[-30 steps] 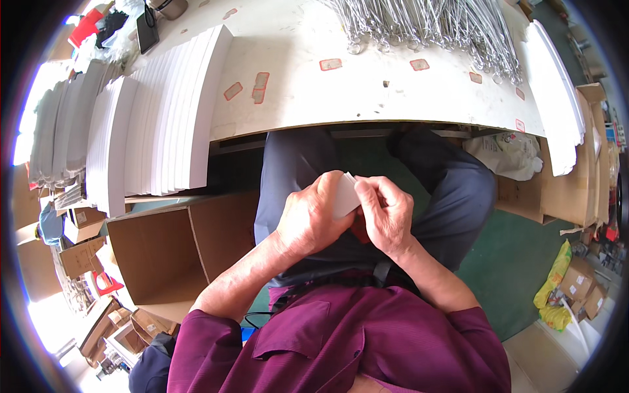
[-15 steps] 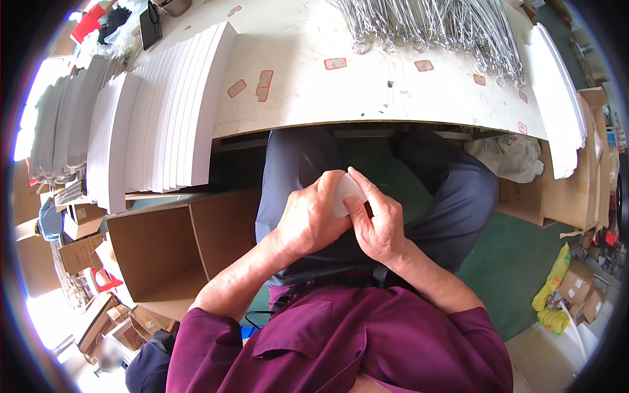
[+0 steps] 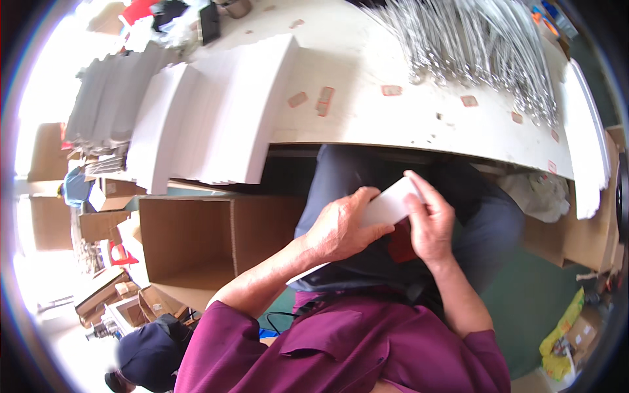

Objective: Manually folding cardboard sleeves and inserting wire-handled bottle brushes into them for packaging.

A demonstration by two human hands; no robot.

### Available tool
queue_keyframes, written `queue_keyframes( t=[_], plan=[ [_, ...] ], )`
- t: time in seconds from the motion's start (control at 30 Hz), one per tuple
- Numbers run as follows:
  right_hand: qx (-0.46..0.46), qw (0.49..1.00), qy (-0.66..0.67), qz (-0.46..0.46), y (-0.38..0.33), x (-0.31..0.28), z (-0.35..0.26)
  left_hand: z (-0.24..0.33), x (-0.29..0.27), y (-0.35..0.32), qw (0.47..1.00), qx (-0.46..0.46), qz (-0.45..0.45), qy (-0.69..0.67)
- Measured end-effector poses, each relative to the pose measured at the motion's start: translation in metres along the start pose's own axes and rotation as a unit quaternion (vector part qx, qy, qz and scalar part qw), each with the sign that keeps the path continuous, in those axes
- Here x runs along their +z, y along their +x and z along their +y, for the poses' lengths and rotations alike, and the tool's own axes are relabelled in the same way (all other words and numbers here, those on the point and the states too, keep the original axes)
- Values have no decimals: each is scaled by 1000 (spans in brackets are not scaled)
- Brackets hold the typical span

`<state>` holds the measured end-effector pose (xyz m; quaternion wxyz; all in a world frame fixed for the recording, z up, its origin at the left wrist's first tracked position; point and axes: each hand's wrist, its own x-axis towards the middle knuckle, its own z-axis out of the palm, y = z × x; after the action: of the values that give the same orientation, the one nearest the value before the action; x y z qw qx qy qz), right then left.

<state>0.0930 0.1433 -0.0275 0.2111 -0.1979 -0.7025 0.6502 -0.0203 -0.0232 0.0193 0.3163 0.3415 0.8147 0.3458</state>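
Flat white card piece (image 3: 388,204) is sitting pinched between both grips over the lap, left hand (image 3: 341,229) clasping its lower end, right hand (image 3: 429,223) fingers pressing its top.

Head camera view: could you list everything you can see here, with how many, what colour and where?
White card: one, held in both hands above the lap.
Red piece: one, under the card; what it is cannot be told.
Table: one, white, across the top.
Flat white sheets: several stacks, left end of the table.
Metal wire pieces: a large silver pile, too many to count, at the table's far right.
Small tan labels: several, scattered on the table.
Cardboard box: one, brown, open, on the floor at the left.
Left hand: one, gripping the card.
Right hand: one, fingers on the card's right end.
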Motion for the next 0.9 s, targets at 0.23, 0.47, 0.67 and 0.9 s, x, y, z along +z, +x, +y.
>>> queue_keyframes(
  t=[0.23,0.47,0.67,0.9],
  plan=[
    [44,994,100,-21,28,-17,-12,-7,-36,-22,988,-66,-54,-132],
    [-39,997,-65,29,59,-35,-11,-11,-108,-19,982,-13,179,62],
    [-83,978,-179,75,84,-63,1,-50,-214,-13,905,-38,344,246],
    [-63,980,-168,82,100,-63,12,-126,-293,-15,774,-171,346,502]
  ],
)
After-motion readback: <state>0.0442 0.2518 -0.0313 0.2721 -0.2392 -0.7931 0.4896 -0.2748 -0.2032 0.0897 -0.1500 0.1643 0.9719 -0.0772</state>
